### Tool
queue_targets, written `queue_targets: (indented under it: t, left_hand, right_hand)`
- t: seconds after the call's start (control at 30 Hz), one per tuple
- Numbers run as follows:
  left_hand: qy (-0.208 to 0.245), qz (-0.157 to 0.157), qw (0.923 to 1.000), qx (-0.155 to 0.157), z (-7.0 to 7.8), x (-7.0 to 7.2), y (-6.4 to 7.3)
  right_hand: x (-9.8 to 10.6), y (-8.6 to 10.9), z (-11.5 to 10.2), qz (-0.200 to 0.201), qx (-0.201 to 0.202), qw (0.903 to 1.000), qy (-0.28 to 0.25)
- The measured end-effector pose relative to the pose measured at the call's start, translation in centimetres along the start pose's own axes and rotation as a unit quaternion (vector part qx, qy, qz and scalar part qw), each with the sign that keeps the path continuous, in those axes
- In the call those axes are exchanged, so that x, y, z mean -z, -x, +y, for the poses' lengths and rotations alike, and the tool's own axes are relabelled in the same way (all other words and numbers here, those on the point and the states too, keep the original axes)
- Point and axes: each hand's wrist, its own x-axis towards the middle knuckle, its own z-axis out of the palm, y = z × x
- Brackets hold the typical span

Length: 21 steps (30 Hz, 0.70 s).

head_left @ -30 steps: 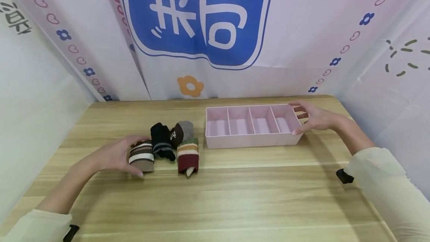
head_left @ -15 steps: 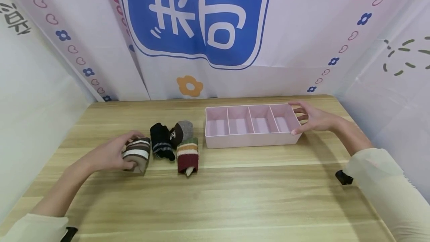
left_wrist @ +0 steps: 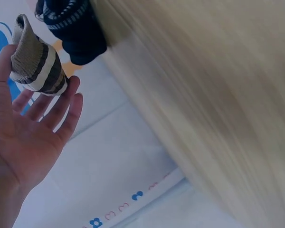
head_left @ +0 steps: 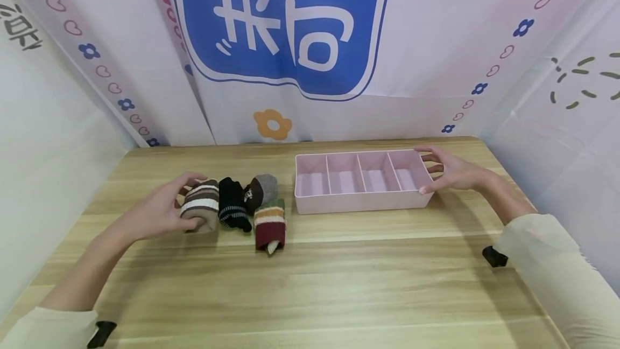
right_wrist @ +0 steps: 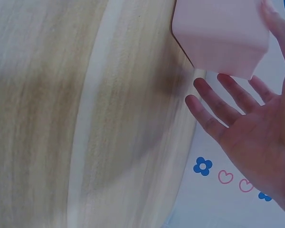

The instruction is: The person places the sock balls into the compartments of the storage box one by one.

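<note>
In the head view, my left hand (head_left: 157, 206) holds a rolled sock with brown, white and beige stripes (head_left: 202, 201) between thumb and fingers. The left wrist view shows that striped sock (left_wrist: 40, 66) with its beige cuff by the thumb. Just right of it lies a black sock (head_left: 232, 203), then a brown and grey sock (head_left: 263, 192) and a sock with green, yellow, white and maroon bands (head_left: 270, 228). My right hand (head_left: 452, 170) grips the right end of a pink divided storage box (head_left: 360, 202), thumb at the near corner, a finger at the far one.
The box has several compartments in a row, with nothing seen inside. A wooden table (head_left: 310, 290) bears everything. Behind it hangs a white printed cloth (head_left: 426, 58) with a blue sign; white cloth also stands at both sides.
My left hand has closed around the striped sock, drawn it a little left, then moved it slightly away from me and back right. My right hand and the box have stayed put.
</note>
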Motion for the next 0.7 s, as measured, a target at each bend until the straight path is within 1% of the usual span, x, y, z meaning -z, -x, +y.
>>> queue_targets:
  t: [0.13, 0.2, 0.3, 0.37, 0.47, 0.7]
  left_hand:
    - [-0.024, 0.010, 0.9997, 0.005, 1.0, -0.1, -0.9]
    - [-0.028, 0.004, 0.9995, 0.012, 1.6, -0.1, -1.5]
    - [-0.023, -0.004, 0.9996, 0.014, 2.3, -0.4, -2.4]
    - [-0.015, -0.006, 0.9998, 0.010, 2.8, -0.6, -3.0]
    - [-0.013, -0.003, 0.9999, -0.001, 3.3, -1.2, -3.8]
    - [0.010, -0.004, 0.9999, -0.006, 4.5, -2.3, -5.6]
  right_hand:
    - [0.1, 0.0, 0.1, -0.005, -0.003, 1.0000, -0.004]
    - [0.1, 0.0, 0.1, -0.008, -0.004, 0.9999, -0.009]
    - [0.1, 0.0, 0.1, -0.011, -0.009, 0.9998, -0.012]
    - [0.1, 0.0, 0.1, -0.011, -0.012, 0.9998, -0.012]
    - [0.1, 0.0, -0.1, -0.011, -0.015, 0.9997, -0.014]
    - [0.1, 0.0, -0.2, -0.015, -0.018, 0.9997, -0.012]
